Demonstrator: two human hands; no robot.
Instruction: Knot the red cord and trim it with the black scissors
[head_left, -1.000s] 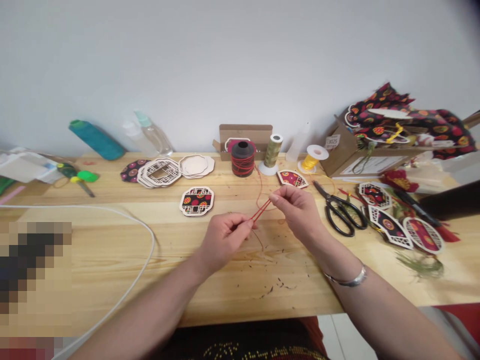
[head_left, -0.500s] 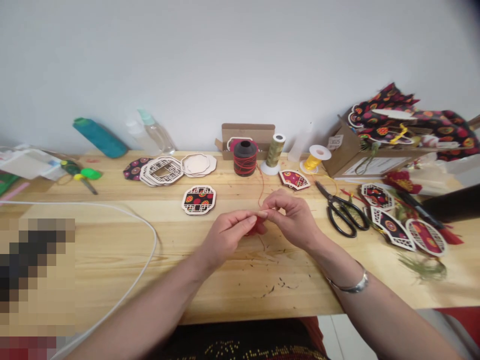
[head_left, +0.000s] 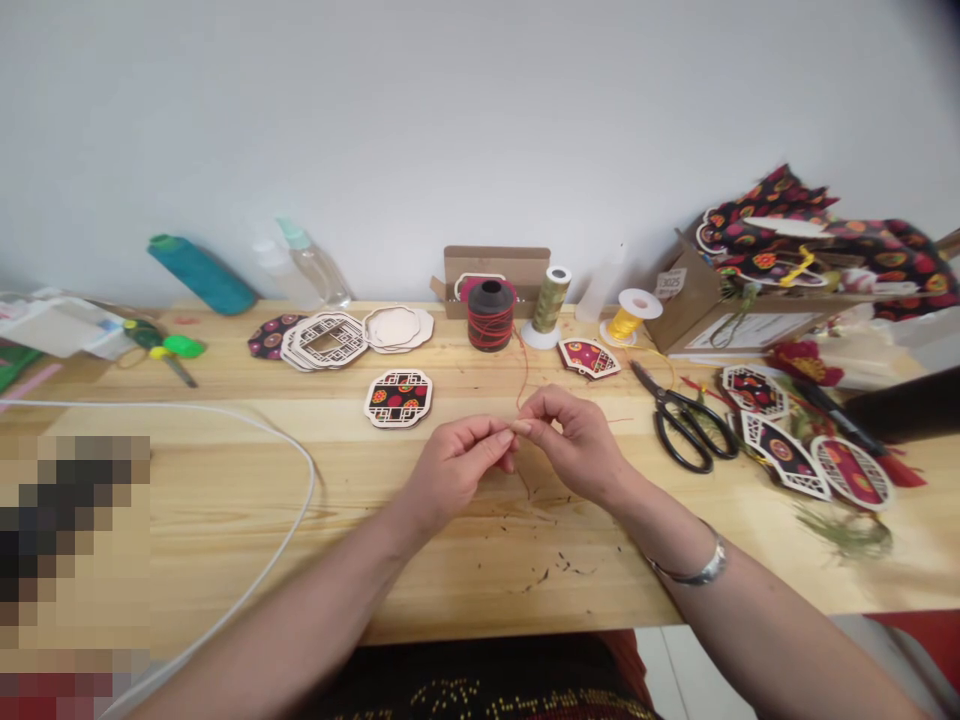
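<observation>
My left hand and my right hand meet above the middle of the wooden table, thumbs and forefingers pinched together fingertip to fingertip. Thin red cord runs down into the pinch from the back of the table. Its held part is mostly hidden by my fingers. A loose length hangs below them. Behind my hands stands a black spool wound with red cord. An eight-lobed wooden frame with patterned fabric lies left of my left hand. Black-handled scissors rest open to the right of my right hand.
A fan-shaped ornament, a green spool and a yellow spool stand or lie behind. At right are several finished ornaments and a box of fabric. A white cable crosses the left side.
My right hand has shifted slightly left, bringing the fingertips closer. The red patch below the fingers is mostly out of sight, and a thin cord end now shows right of my right hand.
</observation>
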